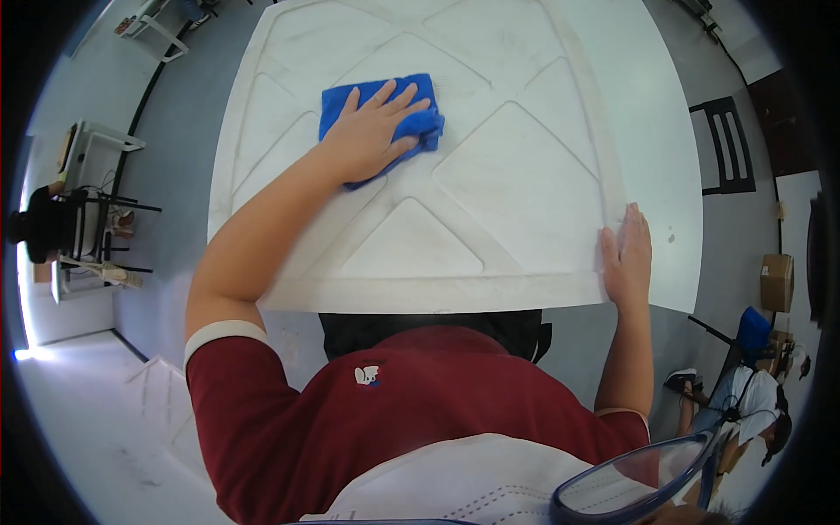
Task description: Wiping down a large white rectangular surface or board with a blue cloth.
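Note:
A large white panel (525, 197) with moulded triangular recesses and a raised rim lies in front of me, with grey smudges toward its far end. My left hand (372, 136) rests flat, fingers spread, on a folded blue cloth (337, 105) left of the panel's middle. Part of the cloth bunches up between thumb and forefinger. At the panel's near right corner, my right hand (628, 262) lies with its fingers stretched out along the rim, holding nothing.
Under the panel, a smooth white tabletop (669, 219) shows along the right. A black slatted chair (724, 144) and a cardboard box (776, 283) are on the right. People sit at the far left and lower right. White desks (105, 136) line the left wall.

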Demonstrator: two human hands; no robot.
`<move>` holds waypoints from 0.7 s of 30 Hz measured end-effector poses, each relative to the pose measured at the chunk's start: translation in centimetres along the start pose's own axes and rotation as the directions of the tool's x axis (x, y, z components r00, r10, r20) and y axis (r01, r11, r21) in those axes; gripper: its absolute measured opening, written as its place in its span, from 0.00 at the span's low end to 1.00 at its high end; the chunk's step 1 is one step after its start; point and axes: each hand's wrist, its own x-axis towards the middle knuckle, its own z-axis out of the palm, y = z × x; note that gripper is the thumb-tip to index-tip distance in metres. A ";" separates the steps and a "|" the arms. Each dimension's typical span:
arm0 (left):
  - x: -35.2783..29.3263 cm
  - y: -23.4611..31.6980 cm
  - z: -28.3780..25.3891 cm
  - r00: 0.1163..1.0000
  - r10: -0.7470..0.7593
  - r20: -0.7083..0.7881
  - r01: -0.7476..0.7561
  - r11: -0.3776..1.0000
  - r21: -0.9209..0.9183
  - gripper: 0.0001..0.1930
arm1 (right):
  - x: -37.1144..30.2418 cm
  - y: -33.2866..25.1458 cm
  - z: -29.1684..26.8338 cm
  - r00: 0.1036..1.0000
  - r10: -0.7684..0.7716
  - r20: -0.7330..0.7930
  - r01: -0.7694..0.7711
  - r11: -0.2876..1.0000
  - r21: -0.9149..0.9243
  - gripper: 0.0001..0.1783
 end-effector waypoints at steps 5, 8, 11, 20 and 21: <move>4.7 -1.4 0.9 0.999 -0.033 -0.041 0.036 0.997 0.061 0.27 | 0.0 0.2 -0.1 1.000 -0.001 0.008 0.001 1.000 -0.013 0.30; 7.1 -2.2 1.6 0.985 -0.132 -0.111 0.141 0.987 0.078 0.28 | 0.1 0.2 0.0 1.000 0.000 0.016 0.000 1.000 -0.001 0.30; 9.3 -2.8 1.9 0.970 -0.200 -0.140 0.219 0.967 0.130 0.28 | -0.1 0.2 0.0 1.000 -0.008 0.015 0.008 1.000 -0.007 0.30; 13.5 -4.3 2.3 0.901 -0.391 -0.187 0.415 0.903 0.112 0.33 | -0.1 -0.1 -0.2 0.999 -0.042 -0.021 0.042 0.999 0.009 0.29; 13.6 -4.3 2.3 0.903 -0.386 -0.188 0.410 0.905 0.114 0.33 | 0.0 -0.1 -0.2 0.999 -0.045 -0.027 0.045 0.999 0.005 0.29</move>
